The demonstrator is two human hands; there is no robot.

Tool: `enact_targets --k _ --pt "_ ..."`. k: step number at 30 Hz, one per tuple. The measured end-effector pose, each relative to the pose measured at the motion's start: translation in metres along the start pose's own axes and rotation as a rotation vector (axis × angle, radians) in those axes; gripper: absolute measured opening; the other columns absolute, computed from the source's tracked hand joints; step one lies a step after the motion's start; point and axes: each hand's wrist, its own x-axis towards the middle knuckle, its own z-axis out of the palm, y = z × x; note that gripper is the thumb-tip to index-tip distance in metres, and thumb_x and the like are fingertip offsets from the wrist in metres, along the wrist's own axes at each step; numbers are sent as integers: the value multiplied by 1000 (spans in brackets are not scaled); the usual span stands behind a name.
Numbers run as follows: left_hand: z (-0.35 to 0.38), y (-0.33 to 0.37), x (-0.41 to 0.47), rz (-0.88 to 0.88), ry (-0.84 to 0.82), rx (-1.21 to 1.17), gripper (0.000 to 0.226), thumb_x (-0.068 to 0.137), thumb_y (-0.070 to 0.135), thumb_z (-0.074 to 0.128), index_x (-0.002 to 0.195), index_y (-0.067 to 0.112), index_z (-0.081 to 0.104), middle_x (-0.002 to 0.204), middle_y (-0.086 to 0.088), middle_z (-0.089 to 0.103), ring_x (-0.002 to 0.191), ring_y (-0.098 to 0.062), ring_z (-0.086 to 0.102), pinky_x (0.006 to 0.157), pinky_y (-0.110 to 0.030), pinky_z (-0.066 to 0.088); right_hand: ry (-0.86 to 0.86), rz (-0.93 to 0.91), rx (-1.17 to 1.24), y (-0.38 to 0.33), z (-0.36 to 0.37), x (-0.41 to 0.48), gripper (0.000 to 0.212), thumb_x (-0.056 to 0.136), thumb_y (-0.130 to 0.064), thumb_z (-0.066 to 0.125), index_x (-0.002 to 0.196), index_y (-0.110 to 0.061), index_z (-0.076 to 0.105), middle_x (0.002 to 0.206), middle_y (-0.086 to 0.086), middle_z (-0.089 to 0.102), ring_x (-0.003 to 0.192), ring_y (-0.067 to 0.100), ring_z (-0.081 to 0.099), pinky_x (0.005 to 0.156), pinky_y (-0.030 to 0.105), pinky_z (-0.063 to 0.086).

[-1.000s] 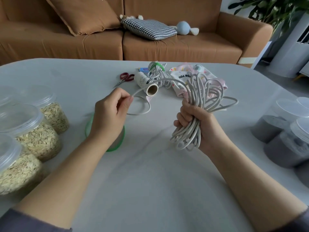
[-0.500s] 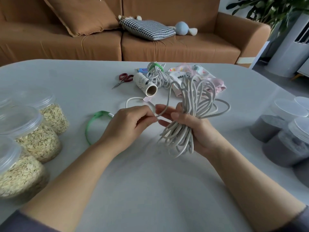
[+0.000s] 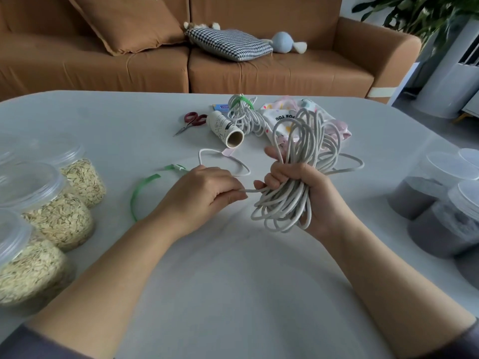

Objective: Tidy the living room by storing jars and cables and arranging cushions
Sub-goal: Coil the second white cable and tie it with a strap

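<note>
Pale grey table (image 3: pixel 233 294), with a brown sofa (image 3: pixel 285 76) behind it and a checked cushion (image 3: pixel 230 44) laid on the seat. Oat jars (image 3: pixel 59 221) are grouped at the table's left edge, grey-filled jars (image 3: pixel 440 234) at its right. The white cable bundle (image 3: pixel 293 203) is clenched in the right hand (image 3: pixel 317 200) over the table; one strand is pinched by the left hand (image 3: pixel 202 195).

**Wrap strand drawn to bundle waist**

Left hand (image 3: pixel 204 193) has dropped from beside the paper roll to the cable bundle (image 3: pixel 280 211), pinching one strand taut against it. Right hand (image 3: pixel 305 187) – briefly open half a second ago – grips the bundle again. Green tie (image 3: pixel 145 180) now uncovered on the worktop (image 3: pixel 233 281).
</note>
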Motion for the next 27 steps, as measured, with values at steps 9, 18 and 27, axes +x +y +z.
enact_targets --k 9,18,27 --pt "-14 -17 -1 37 41 202 25 93 30 50 85 16 70 83 6 66 78 -21 56 78 -29 37 -141 174 50 -20 -6 -5 39 53 -7 77 78 -16 48 76 1 51 56 11 39 53 23 42" --pt "-27 -11 2 20 259 184 27 93 14 58 117 13 70 86 -5 64 79 -25 56 75 -41 47 -170 469 -295 -10 -1 -9 9 72 -8 55 76 -10 48 126 22 60 48 16 53 45 26 47" --pt "-25 15 5 -196 294 -119 22 95 27 55 112 29 70 80 19 65 74 0 58 66 -23 45 -435 428 -235 0 12 -16 19 72 -6 51 86 -10 40 90 15 66 51 12 49 46 23 43"
